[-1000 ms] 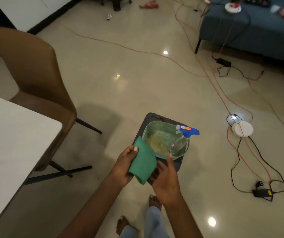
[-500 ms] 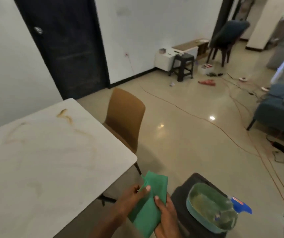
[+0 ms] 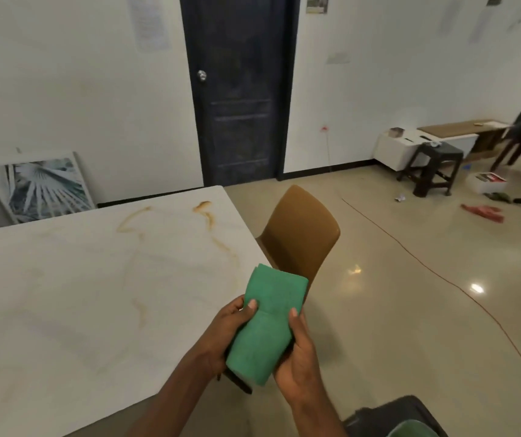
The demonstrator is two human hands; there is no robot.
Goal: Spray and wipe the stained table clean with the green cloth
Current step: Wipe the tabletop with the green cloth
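Note:
A folded green cloth [image 3: 268, 323] is held between both hands in front of me, just off the table's right edge. My left hand [image 3: 226, 334] grips its left side with the thumb on top. My right hand [image 3: 298, 364] grips its right side, thumb also on top. The white marble-look table [image 3: 79, 304] fills the left half of the view. Brown stains [image 3: 204, 209] run in streaks across its far part and down toward the right edge. The spray bottle is out of view.
A brown chair [image 3: 300, 241] stands tucked at the table's right side, right behind the cloth. A dark stool with a green basin rim [image 3: 410, 428] shows at the bottom right. Orange cables [image 3: 442, 279] cross the glossy floor. A dark door [image 3: 240, 89] is ahead.
My view has swung up and left from the floor and basin to the table. Both hands have lifted the cloth higher, still holding it together.

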